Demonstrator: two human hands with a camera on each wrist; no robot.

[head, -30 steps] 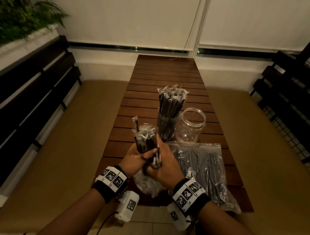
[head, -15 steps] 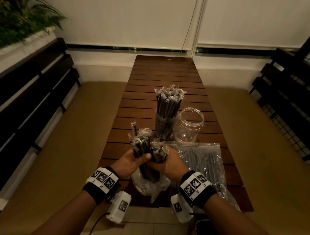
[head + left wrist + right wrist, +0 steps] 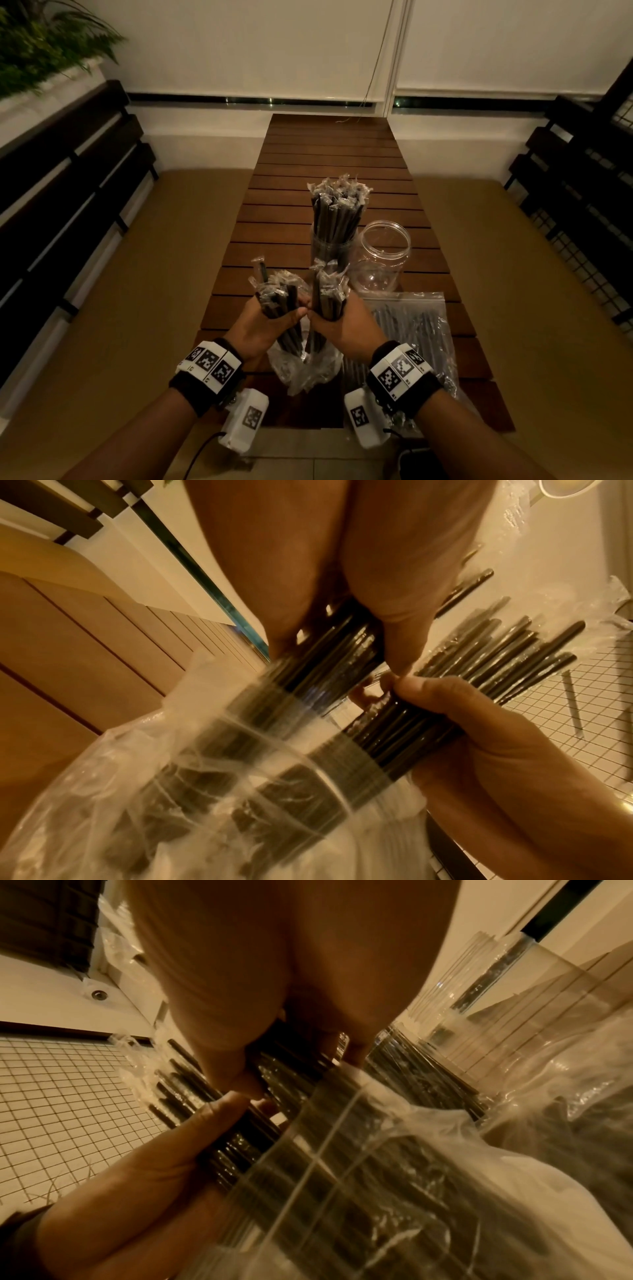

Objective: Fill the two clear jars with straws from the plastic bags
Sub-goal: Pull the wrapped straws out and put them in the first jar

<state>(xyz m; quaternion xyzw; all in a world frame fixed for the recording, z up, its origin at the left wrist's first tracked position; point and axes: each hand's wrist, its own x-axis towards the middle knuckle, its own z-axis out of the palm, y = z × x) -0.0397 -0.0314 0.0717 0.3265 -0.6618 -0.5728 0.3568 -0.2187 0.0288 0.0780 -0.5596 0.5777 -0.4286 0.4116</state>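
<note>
Each hand grips its own bundle of dark wrapped straws above the near end of the table. My left hand [image 3: 270,317] holds the left bundle [image 3: 279,301]; my right hand [image 3: 337,320] holds the right bundle [image 3: 329,296]. Both bundles' lower ends stand in a crumpled clear plastic bag [image 3: 308,368] hanging below the hands. In the left wrist view the left bundle [image 3: 339,656] passes under my thumb, with the right hand [image 3: 479,723] beside it. Behind stand a clear jar packed with straws [image 3: 334,222] and an empty clear jar [image 3: 383,255].
A second zip bag of straws [image 3: 411,325] lies flat on the slatted wooden table [image 3: 329,154] at my right. Cushioned benches flank the table, with dark slatted backrests [image 3: 68,178] on the left and a wire grid [image 3: 596,240] on the right. A plant [image 3: 41,44] sits far left.
One held bunch has been split into two bundles. My hands have drawn slightly apart, one bundle in each, with the bag still hanging under them.
</note>
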